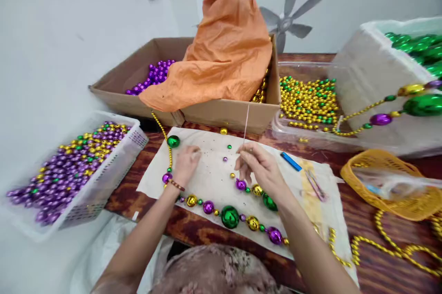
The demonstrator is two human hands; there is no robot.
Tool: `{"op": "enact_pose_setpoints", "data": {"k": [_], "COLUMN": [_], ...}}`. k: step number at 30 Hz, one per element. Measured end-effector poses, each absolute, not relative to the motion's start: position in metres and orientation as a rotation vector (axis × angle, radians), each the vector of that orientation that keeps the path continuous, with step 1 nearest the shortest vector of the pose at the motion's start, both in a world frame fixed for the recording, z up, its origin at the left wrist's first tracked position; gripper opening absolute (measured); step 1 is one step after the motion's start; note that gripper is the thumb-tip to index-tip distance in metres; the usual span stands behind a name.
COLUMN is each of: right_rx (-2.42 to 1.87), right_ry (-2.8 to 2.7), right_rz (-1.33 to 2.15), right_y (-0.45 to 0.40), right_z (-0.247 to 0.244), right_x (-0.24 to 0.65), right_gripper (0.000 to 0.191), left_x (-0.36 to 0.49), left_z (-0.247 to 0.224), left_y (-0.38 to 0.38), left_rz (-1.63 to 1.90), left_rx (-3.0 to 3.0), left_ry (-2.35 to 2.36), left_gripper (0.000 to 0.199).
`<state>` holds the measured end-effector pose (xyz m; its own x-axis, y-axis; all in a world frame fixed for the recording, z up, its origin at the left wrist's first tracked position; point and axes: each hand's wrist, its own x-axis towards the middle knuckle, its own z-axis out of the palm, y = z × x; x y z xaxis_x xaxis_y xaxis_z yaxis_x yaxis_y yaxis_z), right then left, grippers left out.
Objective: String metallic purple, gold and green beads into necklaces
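Note:
A strand of purple, green and gold beads (229, 216) curves across a white cloth (210, 146). My right hand (254, 165) has its fingers pinched around a thin white string (246, 123) that rises above it. Just below these fingers lie a purple bead (241, 184) and a gold bead (257, 190) of the strand. My left hand (187, 165) is over the cloth at the left, fingers curled together and blurred; whether it holds anything is unclear. Left of it, a green bead (173, 141) sits by a thin gold bead chain (159, 124). Small loose beads (225, 159) lie between the hands.
Behind the cloth stands a cardboard box (224, 114) with orange fabric (221, 54) over it. A white basket of beads (134, 135) is at the left. At the right are a yellow basket (362, 192), a foam box (366, 68), a blue tool (290, 161) and small scissors (316, 185).

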<state>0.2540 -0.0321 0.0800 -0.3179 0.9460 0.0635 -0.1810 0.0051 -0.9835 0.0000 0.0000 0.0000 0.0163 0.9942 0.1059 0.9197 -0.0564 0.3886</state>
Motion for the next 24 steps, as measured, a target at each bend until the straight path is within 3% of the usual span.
{"op": "enact_pose_setpoints", "data": {"k": [5,10,12,18,21,24], "right_rx": [-0.992,-1.046,-1.082,-1.114,-1.123,-1.158], "right_ry": [-1.314,-1.324,-1.317,-1.107,-1.013,-0.997], "right_rz": [1.558,1.575,1.558,1.588,1.598,1.556], "right_y": [-0.056,-0.074,-0.078,-0.084,-0.085,-0.087], "right_z": [0.046,0.011,0.002,-0.012,-0.017,-0.019], "right_x": [0.258,0.252,0.250,0.235,0.228,0.228], "right_gripper": [0.029,0.026,0.023,0.030,0.029,0.029], "left_x": [-0.063,-0.075,-0.077,-0.054,-0.023,0.006], "left_z": [0.028,0.010,0.005,0.015,0.022,0.027], "left_y": [0.038,0.049,0.053,0.051,0.039,0.027], "left_rz": [0.167,-0.047,0.101,1.001,1.185,1.252], "left_rx": [1.867,2.015,2.046,1.698,1.283,0.914], "left_ry": [2.636,2.439,2.328,1.603,1.302,1.125], "left_gripper": [0.049,0.053,0.051,0.053,0.055,0.045]}}
